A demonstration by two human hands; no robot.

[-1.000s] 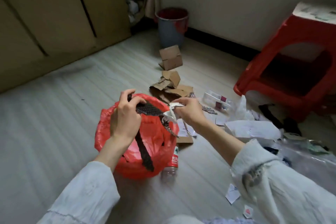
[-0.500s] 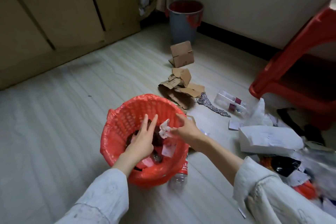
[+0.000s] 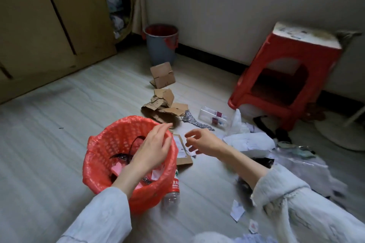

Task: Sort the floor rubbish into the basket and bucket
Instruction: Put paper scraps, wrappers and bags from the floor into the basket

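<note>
Both hands empty with fingers spread, the right hand [image 3: 204, 141] hovers nearer the flat cardboard piece [image 3: 182, 149] beside the basket [image 3: 102, 144] than the left hand [image 3: 153, 149].

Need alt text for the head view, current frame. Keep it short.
Both hands are open and empty: the left hand hovers over a red-lined plastic basket holding scraps, the right hand just beside it. Torn brown cardboard pieces, white papers and a clear plastic bottle litter the pale floor; a grey bucket with a red liner stands by the wall.
</note>
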